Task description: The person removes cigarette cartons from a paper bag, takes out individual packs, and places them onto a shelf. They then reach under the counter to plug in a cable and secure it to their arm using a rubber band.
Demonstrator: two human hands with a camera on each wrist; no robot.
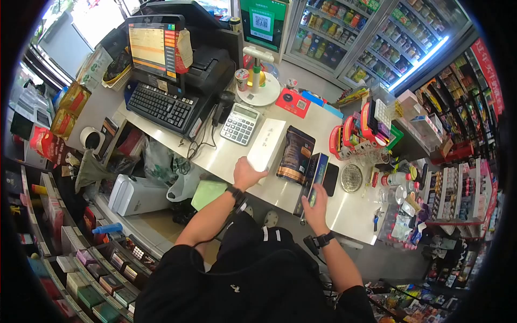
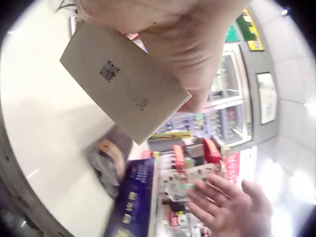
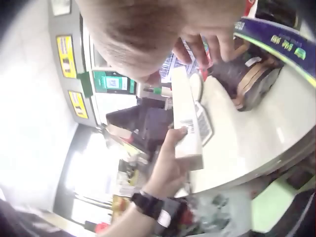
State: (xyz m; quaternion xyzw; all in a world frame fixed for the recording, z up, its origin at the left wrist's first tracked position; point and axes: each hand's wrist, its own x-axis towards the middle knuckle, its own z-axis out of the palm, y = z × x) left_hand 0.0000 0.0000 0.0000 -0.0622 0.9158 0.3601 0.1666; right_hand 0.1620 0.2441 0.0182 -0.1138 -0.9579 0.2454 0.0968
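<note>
White box [image 1: 266,144]: being held up over the counter [image 1: 350,212], beside the dark bag [image 1: 295,153].
Left hand [image 1: 246,173]: gripping the white box's near end.
Right hand [image 1: 316,207]: spreading straight fingers beside the blue box [image 1: 315,173].

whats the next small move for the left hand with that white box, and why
Probably lift the white box straight up a little. The left hand grips its near end, tilted off the counter, while the dark pouch lies close beside it and the calculator sits near its far end, so sliding it might knock either.
</note>
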